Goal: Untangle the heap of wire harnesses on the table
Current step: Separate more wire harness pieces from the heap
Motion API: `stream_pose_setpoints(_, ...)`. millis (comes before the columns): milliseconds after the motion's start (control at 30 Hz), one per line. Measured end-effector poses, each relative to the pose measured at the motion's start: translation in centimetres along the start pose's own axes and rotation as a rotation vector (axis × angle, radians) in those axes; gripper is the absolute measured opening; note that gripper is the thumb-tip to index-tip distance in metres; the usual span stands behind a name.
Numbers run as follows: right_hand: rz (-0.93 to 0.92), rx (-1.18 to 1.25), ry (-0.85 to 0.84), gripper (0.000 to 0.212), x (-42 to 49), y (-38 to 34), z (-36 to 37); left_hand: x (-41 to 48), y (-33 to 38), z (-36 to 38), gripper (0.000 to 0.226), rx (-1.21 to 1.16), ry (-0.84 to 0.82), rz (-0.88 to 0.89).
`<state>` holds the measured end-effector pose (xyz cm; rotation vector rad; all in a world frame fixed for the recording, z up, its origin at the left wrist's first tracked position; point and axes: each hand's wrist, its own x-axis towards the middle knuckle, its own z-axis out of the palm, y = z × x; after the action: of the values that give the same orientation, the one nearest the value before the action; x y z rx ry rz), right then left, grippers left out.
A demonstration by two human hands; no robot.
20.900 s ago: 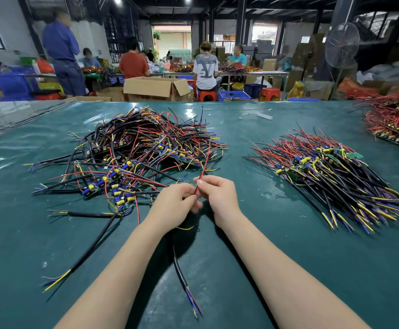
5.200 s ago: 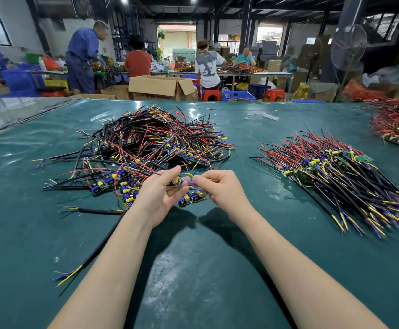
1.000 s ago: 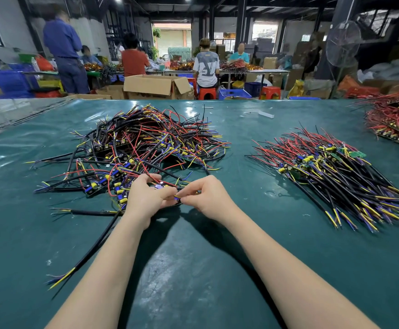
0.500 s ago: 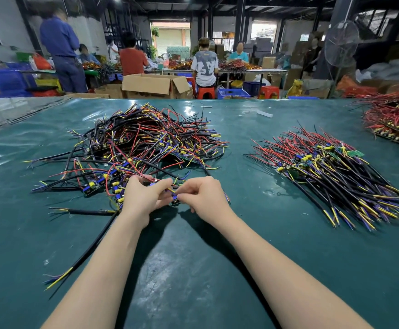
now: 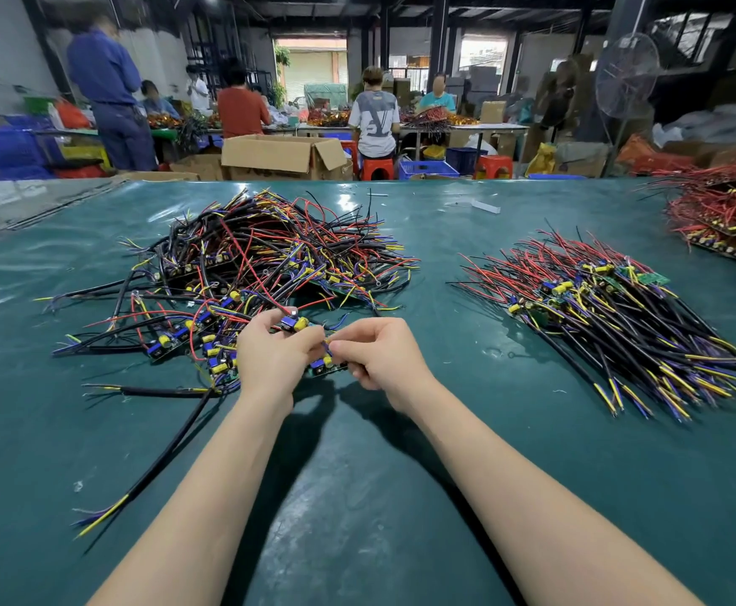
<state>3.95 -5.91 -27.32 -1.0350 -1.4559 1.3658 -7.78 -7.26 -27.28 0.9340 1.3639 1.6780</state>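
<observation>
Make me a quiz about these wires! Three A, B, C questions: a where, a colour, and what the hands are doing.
1. Where is the neat pile from the tangled heap? A left B right C on top
2. What colour is the table cover? A white B dark green C orange
3. What are the left hand and right hand doing? A lying flat B lifting a box C pinching one small harness
1 B: it lies apart, on the heap's right. 2 B: green shows all round. 3 C: both hands' fingers curl on it.
</observation>
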Motion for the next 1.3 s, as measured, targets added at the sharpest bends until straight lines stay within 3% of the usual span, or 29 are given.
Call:
stream_pose_setpoints(100, 0.025, -0.069, -0.146, 0.02, 0.1, -0.6, -0.6, 0.0, 0.2, 0.1, 0.033, 0.011, 0.004, -0.008)
stream_pose_setpoints(200, 0.092, 0.024, -0.264, 0.021, 0.1, -0.9, -1.6, 0.0, 0.6, 0.1, 0.029, -0.062, 0.033, -0.012)
stream_pose_setpoints(433, 0.206, 0.313, -0.217, 0.024, 0.4, -0.6, -1.6, -0.1, 0.7, 0.7, 0.011, -0.655, -0.051, -0.263)
stream_pose_setpoints(500, 0.209, 0.312, -0.188, 0.024, 0.4, -0.4, -1.7, -0.3, 0.3, 1.1, 0.011, -0.566, -0.102, -0.228)
stream_pose_setpoints(633, 0.208, 0.314, -0.136, 0.023, 0.4, -0.4, -1.5, -0.5, -0.3, 1.1, 0.021, -0.061, -0.152, -0.021)
stream_pose_setpoints(767, 0.289, 0.492, -0.234, 0.024, 0.4, -1.1, -1.7, 0.2, 0.6, -0.4, 0.03, -0.291, -0.52, -0.105)
stream_pose_setpoints(833, 0.359, 0.595, -0.303, 0.026, 0.4, -1.3, -1.7, 0.6, 0.8, -1.3, 0.027, -0.33, -0.593, -0.076)
stream_pose_setpoints(967, 0.407, 0.652, -0.378, 0.028, 0.2, -1.3, -1.4, 0.8, 0.5, -1.5, 0.021, -0.299, -0.498, 0.005)
stream_pose_setpoints(1100, 0.344, 0.496, -0.315, 0.018, -0.1, -1.2, -0.8, 1.0, 0.5, -1.2, 0.047, -0.349, -0.29, -0.035)
stream_pose_setpoints(1200, 0.22, 0.221, -0.313, 0.022, -0.2, -1.1, -0.4, 1.3, 0.5, -1.2, 0.031, -0.421, -0.208, -0.082)
stream_pose_setpoints(1300, 0.168, 0.147, -0.393, 0.022, -0.1, -1.3, -0.5, 1.2, 0.4, -0.7, 0.028, -0.48, -0.171, -0.151)
